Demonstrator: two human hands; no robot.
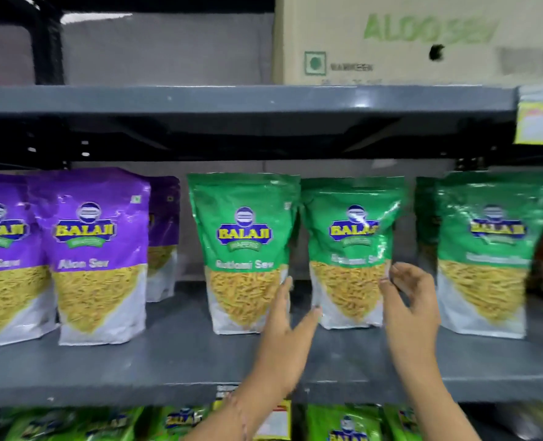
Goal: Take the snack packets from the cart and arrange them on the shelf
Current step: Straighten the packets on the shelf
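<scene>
Three green packets stand upright on the shelf [168, 361]. We find both hands flanking the middle green packet [349, 249]: left hand [284, 319] flat, fingers together at its left edge; right hand [410, 297] fingers spread, touching its right edge. We judge they are squaring it into line. Cart not visible.

Glossy purple snack pouches [100, 249] with yellow-on-blue logos stand left on the plain grey metal shelf [174, 361]; glossy green snack pouches [244, 246] right, all white-based. Far above, a tan cardboard carton [407, 39] bears green lettering.
</scene>
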